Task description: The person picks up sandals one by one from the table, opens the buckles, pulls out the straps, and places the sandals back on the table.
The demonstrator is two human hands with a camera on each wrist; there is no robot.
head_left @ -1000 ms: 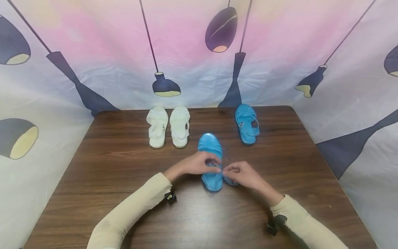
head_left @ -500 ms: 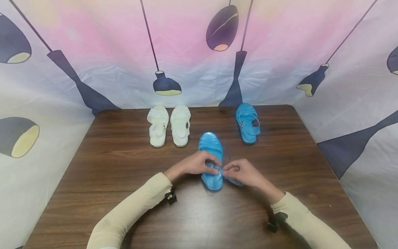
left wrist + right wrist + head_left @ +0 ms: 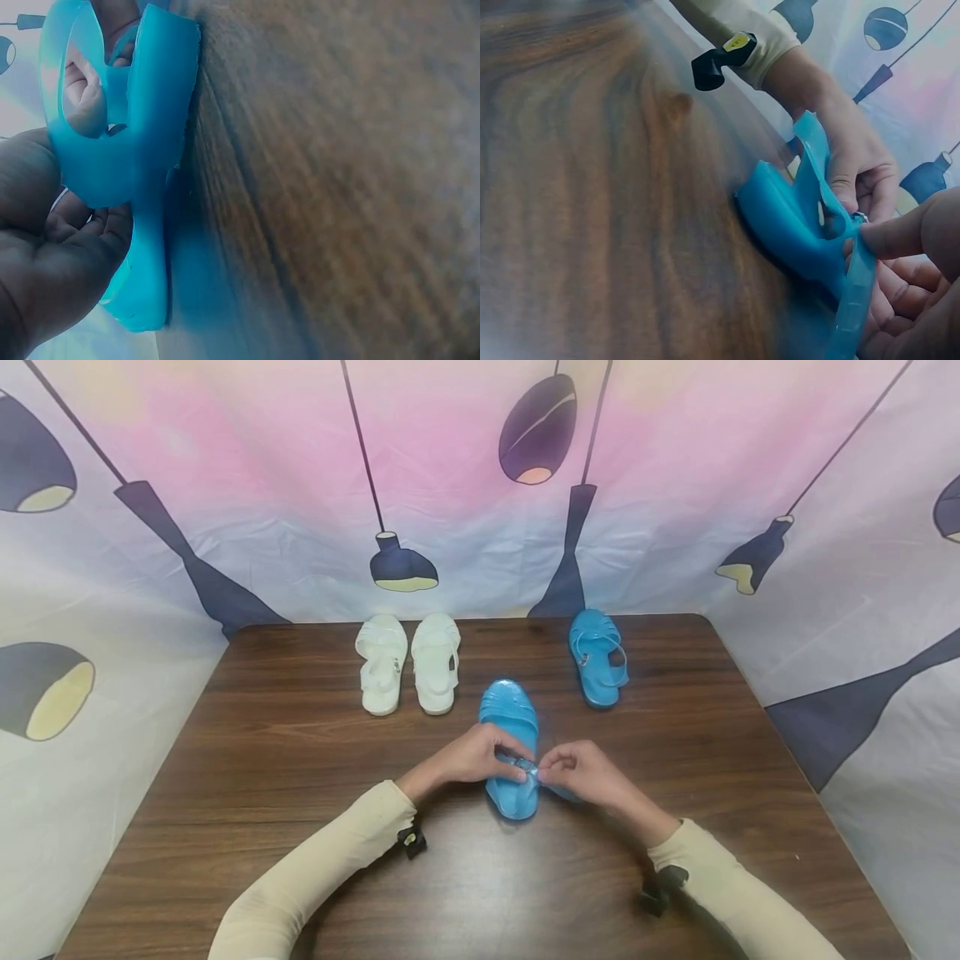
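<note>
A glossy blue sandal (image 3: 508,706) lies sole down near the middle of the table, toe toward the back wall. My left hand (image 3: 476,755) reaches over it from the left, thumb and fingers pinching it around the small metal buckle (image 3: 860,217) at its side. From the right, my right hand (image 3: 588,772) pinches the blue ankle strap (image 3: 855,304) close to that buckle, thumb on top. The strap's free end hangs down past the right fingers. In the left wrist view the heel part of the sandal (image 3: 154,97) hides some of the fingers.
A second blue sandal (image 3: 597,660) stands at the back right. Two white sandals, a left one (image 3: 381,664) and a right one (image 3: 435,664), stand side by side at the back left. Behind the brown wooden table (image 3: 300,760) hangs a printed cloth (image 3: 465,510).
My left fingers have shifted slightly and the buckle shows more between them. My right hand has moved up a little, still pinching the strap, whose free end has swung outward. The sandal stays in place.
</note>
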